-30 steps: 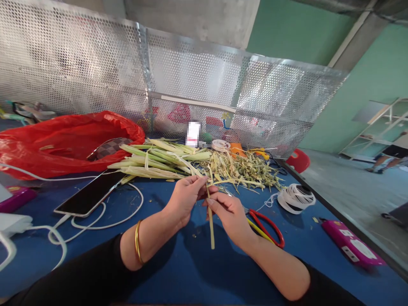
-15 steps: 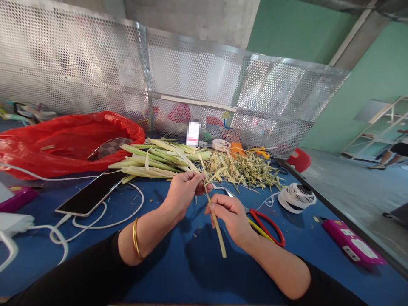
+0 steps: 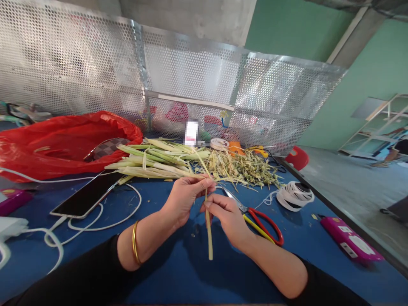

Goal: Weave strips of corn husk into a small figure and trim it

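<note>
A pale yellow-green plant stalk [image 3: 209, 242] hangs between my hands, its thick end pointing down toward me. Its upper part is pinched between the thumb and fingers of my left hand [image 3: 190, 193]. Lower down, my right hand [image 3: 225, 214] is closed on the same stalk. Thin pale leaf strips [image 3: 201, 161] stick out above the left fingertips. Beyond my hands lies a pile of long green stalks [image 3: 159, 159], and right of it a heap of dry trimmed bits [image 3: 245, 168]. Scissors [image 3: 264, 225] with red and yellow handles lie just right of my right hand.
A red plastic bag [image 3: 70, 131] stands at the left, with a black phone [image 3: 87, 197] and white cables before it. To the right are a spool of white cord [image 3: 295, 196] and a magenta packet [image 3: 349, 238]. A perforated metal screen [image 3: 191, 72] closes the back.
The stalk has swung to a more upright angle, its lower end moving left. My left hand has shifted slightly right, and the leaf strips above it have changed direction.
</note>
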A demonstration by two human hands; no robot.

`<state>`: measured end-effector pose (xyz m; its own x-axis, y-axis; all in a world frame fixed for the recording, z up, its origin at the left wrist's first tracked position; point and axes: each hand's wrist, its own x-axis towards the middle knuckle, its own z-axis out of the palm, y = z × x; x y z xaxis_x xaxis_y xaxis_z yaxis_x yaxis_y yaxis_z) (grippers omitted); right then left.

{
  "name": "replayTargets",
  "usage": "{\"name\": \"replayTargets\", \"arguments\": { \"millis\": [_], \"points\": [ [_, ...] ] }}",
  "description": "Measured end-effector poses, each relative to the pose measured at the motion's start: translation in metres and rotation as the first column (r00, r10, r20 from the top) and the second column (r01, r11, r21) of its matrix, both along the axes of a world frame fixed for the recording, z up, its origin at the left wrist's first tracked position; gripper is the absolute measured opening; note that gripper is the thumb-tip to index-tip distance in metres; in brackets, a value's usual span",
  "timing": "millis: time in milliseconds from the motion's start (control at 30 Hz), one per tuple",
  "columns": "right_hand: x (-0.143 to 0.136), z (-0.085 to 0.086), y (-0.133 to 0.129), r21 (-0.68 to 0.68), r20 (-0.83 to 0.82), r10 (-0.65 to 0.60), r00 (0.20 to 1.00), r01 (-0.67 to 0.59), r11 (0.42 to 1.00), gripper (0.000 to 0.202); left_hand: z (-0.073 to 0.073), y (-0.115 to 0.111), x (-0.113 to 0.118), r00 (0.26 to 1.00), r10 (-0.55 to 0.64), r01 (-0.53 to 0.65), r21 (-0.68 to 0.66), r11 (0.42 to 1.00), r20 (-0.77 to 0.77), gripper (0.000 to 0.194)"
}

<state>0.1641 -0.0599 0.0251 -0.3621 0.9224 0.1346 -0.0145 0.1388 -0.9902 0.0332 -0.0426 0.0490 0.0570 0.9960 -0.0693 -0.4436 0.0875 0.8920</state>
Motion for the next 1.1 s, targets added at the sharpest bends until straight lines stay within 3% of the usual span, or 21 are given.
{"name": "replayTargets", "arguments": {
  "millis": [200,300,367,433,500,533,667,833,933,1100],
  "points": [
    [-0.001,-0.001,-0.005,0.125,0.145,0.038,0.989,-0.056,0.991,0.022,-0.005,-0.001,0.008,0.995,0.095,-0.093,0.047,0.995,-0.042,0.021],
    [0.003,0.003,-0.007,0.328,0.296,-0.042,0.954,-0.061,0.943,0.024,-0.005,0.0,0.007,0.995,0.092,-0.091,0.029,0.995,-0.048,0.021],
    [0.01,0.008,-0.004,0.584,0.361,-0.227,0.905,-0.029,0.811,0.022,-0.004,0.001,0.004,0.996,0.076,-0.074,0.026,0.997,-0.056,0.02],
    [0.019,0.013,0.002,0.795,0.295,-0.468,0.833,0.057,0.604,0.014,-0.002,0.002,0.001,0.996,0.048,-0.046,0.035,0.998,-0.072,0.02],
    [0.027,0.018,0.01,0.897,0.246,-0.669,0.701,0.096,0.431,0.017,-0.001,0.002,-0.001,0.996,0.018,-0.015,0.041,0.999,-0.093,0.02],
    [0.031,0.02,0.015,0.911,0.272,-0.702,0.658,0.059,0.408,0.018,-0.001,0.002,-0.002,0.995,0.006,-0.002,0.041,0.999,-0.101,0.019],
    [0.038,0.022,0.027,0.892,0.397,-0.661,0.637,-0.099,0.441,0.014,0.001,0.0,-0.002,0.992,-0.021,0.023,0.013,1.0,-0.125,0.019],
    [0.037,0.025,0.023,0.907,0.41,-0.697,0.588,-0.18,0.381,0.019,0.003,0.0,-0.002,0.986,-0.057,0.059,0.011,0.998,-0.159,0.022],
    [0.038,0.028,0.02,0.91,0.411,-0.73,0.546,-0.203,0.36,0.024,0.003,-0.001,-0.001,0.981,-0.039,0.045,0.026,0.999,-0.188,0.021],
    [0.04,0.028,0.021,0.9,0.427,-0.728,0.536,-0.171,0.402,0.023,0.003,0.001,0.0,0.984,0.006,0.001,0.036,0.999,-0.179,0.02]
  ]
}}
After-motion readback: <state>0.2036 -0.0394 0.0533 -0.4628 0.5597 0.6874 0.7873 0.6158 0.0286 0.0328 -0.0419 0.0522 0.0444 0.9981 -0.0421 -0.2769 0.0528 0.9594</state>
